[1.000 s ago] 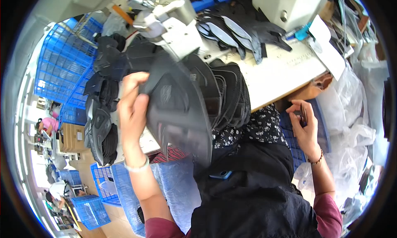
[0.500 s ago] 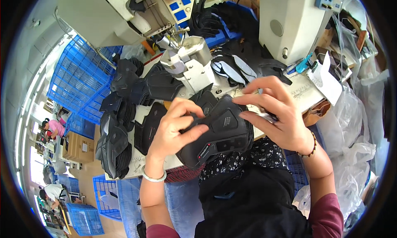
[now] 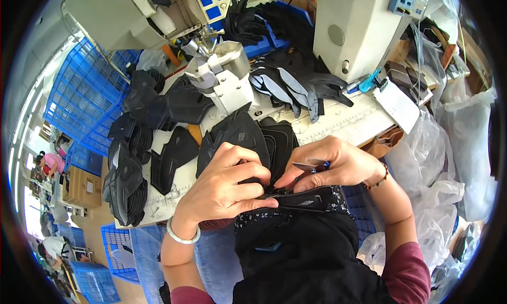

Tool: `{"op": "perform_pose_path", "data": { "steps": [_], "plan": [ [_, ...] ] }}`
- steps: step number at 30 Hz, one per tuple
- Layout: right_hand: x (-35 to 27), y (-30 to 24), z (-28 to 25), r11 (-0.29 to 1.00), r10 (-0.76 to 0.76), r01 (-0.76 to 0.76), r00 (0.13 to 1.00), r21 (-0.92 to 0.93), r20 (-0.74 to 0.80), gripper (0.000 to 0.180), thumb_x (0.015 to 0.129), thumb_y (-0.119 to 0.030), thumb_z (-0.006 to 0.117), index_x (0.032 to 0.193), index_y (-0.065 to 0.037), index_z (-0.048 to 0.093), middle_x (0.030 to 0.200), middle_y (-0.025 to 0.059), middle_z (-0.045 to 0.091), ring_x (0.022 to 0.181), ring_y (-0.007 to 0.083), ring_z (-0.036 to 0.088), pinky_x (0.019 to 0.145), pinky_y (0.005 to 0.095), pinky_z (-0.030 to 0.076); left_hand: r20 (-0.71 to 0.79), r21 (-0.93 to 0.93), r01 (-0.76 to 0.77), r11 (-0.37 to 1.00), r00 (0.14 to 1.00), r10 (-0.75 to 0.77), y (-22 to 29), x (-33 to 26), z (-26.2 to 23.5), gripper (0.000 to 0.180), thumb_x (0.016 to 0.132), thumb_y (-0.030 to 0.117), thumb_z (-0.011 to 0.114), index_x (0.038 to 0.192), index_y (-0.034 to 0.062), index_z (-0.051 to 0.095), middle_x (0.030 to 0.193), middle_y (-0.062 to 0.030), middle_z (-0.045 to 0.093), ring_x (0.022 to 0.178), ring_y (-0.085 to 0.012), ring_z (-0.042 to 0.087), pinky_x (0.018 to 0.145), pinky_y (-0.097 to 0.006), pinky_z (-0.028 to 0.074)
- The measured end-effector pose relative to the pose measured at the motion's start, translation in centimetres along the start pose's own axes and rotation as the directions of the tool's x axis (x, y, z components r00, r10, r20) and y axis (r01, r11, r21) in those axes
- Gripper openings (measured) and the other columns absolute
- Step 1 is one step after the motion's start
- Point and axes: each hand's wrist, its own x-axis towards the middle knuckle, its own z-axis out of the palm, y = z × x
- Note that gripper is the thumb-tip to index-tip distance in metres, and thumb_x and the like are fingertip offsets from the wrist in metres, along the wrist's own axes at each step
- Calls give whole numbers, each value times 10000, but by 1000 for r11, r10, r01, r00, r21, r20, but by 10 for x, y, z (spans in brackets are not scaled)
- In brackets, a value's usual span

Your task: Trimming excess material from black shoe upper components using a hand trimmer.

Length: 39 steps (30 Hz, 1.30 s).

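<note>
Panel [image 3: 306,201], black and moulded, tilted almost edge-on above the lap by the near edge of the counter [image 3: 338,119], floral fabric [image 3: 338,199] showing beside its right end. Left hand [image 3: 224,185] at its left end, grip closed on it, thumb laid along the near side, other fingers curled. Right hand [image 3: 340,164] over the upper edge, grip nearly closed, thumb and forefinger close together, small metal tool [image 3: 311,164] with blue parts tucked between the fingers; cannot tell whether the fingertips pinch anything finer. Just beyond the hands, stacked black panels [image 3: 237,135]; farther left, a flat angular piece [image 3: 171,159] and a pile of black pieces [image 3: 129,198]. Behind, a metal machine arm [image 3: 229,77], grey-and-black pieces [image 3: 277,87] to its right
</note>
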Motion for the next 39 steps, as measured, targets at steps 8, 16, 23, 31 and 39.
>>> {"op": "perform_pose_path", "data": {
  "steps": [8, 16, 23, 31, 39],
  "plan": [
    [-9, -2, 15, 965, -179, 156, 979, -212, -96, 141, 763, -26, 716, 903, -12, 702, 832, 73, 678, 750, 183, 649, 653, 279, 509, 54, -206, 83, 975, 996, -74, -4, -1, 5, 261, 679, 236, 780, 603, 70, 592, 840, 24, 596, 871, -184, 512, 744, -327, 339],
    [-13, 6, 20, 959, -195, 169, 976, -228, -95, 135, 807, -3, 650, 940, -3, 629, 877, 77, 628, 784, 193, 630, 690, 284, 499, 86, -306, 129, 943, 990, -108, -1, -5, 9, 245, 691, 215, 778, 625, 52, 608, 832, 7, 591, 870, -196, 516, 756, -326, 346],
    [-36, 23, 13, 985, 59, -146, 777, -88, -627, 55, 815, -47, 614, 846, -10, 587, 739, -5, 561, 641, 50, 500, 583, 206, 422, 25, -480, 157, 863, 986, -165, -19, -27, -9, 309, 654, 126, 792, 571, 42, 505, 800, -33, 581, 839, -217, 525, 732, -340, 389],
    [9, 20, -3, 796, -175, -178, 848, -579, -500, 165, 819, -142, 688, 891, -1, 639, 765, 65, 522, 590, 174, 493, 548, 286, 409, -36, -305, 388, 870, 908, -418, -66, -60, -27, 286, 722, 158, 741, 653, -57, 564, 797, -65, 546, 807, -188, 481, 732, -300, 377],
    [111, 62, -11, 555, -295, 62, 947, -829, -127, 151, 809, -133, 657, 900, -27, 600, 903, 110, 569, 780, 304, 607, 673, 368, 501, 78, -347, 563, 750, 814, -576, -92, -62, 4, 249, 790, 207, 726, 778, -31, 657, 829, -33, 555, 824, -139, 507, 741, -267, 404]
  ]
}}
